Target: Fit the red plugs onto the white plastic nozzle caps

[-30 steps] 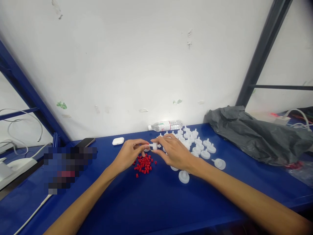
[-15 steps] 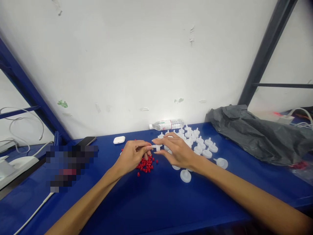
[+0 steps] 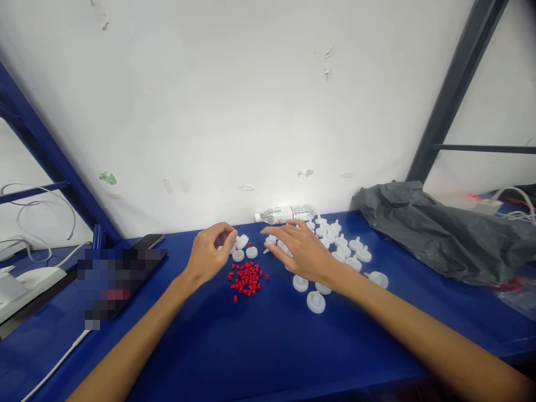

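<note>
My left hand (image 3: pixel 210 251) pinches a tilted white nozzle cap (image 3: pixel 242 242) between thumb and fingers; its tip is hidden by the fingers. Just under it, a couple of white nozzle caps (image 3: pixel 252 252) with red tips stand on the blue tabletop. A loose pile of small red caps (image 3: pixel 247 277) lies in front of that hand. Over a spread of white nozzle caps (image 3: pixel 316 301) is my right hand (image 3: pixel 302 248), fingers stretched and thumb apart, with nothing seen in its grasp. It hides part of the spread beneath it.
A clear bottle (image 3: pixel 285 214) lies along the wall behind the caps. To the right is a crumpled dark plastic bag (image 3: pixel 439 229). On the left lie a phone (image 3: pixel 147 242), a blurred-out dark device (image 3: pixel 138 285) and a white cable (image 3: pixel 54 365).
My hands have moved apart. The left took the white nozzle cap leftward from between them, uncovering the red pile; the right let go and opened over the white caps.
</note>
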Demonstrator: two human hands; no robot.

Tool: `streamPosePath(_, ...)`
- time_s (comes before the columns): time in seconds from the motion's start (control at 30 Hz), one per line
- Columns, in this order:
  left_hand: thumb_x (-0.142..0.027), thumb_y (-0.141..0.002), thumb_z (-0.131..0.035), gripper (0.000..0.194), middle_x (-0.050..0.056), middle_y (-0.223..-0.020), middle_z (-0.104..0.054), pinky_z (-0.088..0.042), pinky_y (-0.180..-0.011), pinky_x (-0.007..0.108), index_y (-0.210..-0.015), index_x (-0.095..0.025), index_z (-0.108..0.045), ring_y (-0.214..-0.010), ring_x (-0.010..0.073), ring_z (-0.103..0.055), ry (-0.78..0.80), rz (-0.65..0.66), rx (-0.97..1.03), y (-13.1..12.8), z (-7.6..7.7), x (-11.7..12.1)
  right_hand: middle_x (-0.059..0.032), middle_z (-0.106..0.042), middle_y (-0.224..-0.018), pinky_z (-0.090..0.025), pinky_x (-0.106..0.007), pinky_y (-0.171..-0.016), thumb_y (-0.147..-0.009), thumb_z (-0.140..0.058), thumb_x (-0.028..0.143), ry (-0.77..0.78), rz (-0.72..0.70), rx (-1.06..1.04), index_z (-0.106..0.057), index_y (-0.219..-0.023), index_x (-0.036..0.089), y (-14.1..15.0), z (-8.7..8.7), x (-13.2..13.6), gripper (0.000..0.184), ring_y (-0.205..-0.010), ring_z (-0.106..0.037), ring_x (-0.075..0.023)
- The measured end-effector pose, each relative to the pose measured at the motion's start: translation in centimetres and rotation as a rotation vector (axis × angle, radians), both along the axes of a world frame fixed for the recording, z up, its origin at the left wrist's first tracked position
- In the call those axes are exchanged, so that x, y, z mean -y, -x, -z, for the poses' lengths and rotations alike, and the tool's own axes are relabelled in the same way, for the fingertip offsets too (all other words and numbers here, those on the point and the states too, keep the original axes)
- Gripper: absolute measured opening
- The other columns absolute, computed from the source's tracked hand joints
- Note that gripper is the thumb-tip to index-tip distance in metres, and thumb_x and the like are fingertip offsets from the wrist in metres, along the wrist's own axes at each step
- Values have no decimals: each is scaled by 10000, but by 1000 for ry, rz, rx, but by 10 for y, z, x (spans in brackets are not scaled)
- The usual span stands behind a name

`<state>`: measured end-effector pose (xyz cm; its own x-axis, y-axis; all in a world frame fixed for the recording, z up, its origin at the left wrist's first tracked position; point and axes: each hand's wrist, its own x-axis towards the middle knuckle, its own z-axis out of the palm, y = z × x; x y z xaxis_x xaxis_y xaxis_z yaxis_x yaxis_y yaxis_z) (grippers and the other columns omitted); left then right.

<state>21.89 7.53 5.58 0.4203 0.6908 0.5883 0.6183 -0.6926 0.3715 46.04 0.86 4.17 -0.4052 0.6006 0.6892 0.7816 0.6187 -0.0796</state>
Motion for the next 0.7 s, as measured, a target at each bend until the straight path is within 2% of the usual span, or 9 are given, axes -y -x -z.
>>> streamPosePath(0.03,-373,-986,-431,287,-3,-717,-632,-413,-633,285,-825,-202,-597,-638,153,-566,-112,-54,-182,6,-2,-3,-50,-734,-1169,-344,-465,-1104,-1052,-465,309,16,16,2,-588,-1246,229,-2,0,0,243,-1074,-674,-207)
streamPosePath(0.1,-318,-945,-459,238,7,-713,-619,-386,-641,305,-764,-209,-570,-681,175,-552,-151,-66,-305,15,-6,-9,-49,-738,-1154,-347,-482,-1088,-1062,-422,305,46,55,22,-642,-1141,227,-6,1,-3,246,-1097,-659,-225)
streamPosePath(0.27,-271,-891,-481,222,46,-736,-622,-360,-590,320,-685,-224,-547,-832,246,-543,-107,-44,-488,25,-11,-17,-49,-744,-1093,-378,-503,-1041,-1075,-347,326,147,117,106,-675,-1043,231,-12,10,-9,344,-1101,-630,-253)
streamPosePath(0.37,-261,-868,-491,197,66,-806,-642,-388,-599,331,-696,-225,-578,-889,267,-542,-87,-36,-563,25,-9,-18,-50,-743,-1083,-370,-520,-1052,-1079,-331,354,200,103,135,-690,-1073,241,-13,13,-10,376,-1096,-629,-254)
streamPosePath(0.5,-248,-836,-511,146,85,-851,-653,-399,-599,348,-746,-226,-624,-900,283,-546,-60,-42,-625,25,-4,-19,-51,-747,-1085,-330,-604,-1075,-1080,-317,410,257,43,155,-710,-1125,272,-13,14,-9,419,-1150,-610,-284)
streamPosePath(0.7,-215,-848,-491,165,82,-891,-677,-427,-647,350,-806,-233,-650,-934,285,-574,-39,-24,-652,22,0,-19,-57,-755,-1067,-333,-632,-1085,-1079,-340,358,252,-15,171,-731,-1066,252,-13,13,-10,404,-1189,-602,-294)
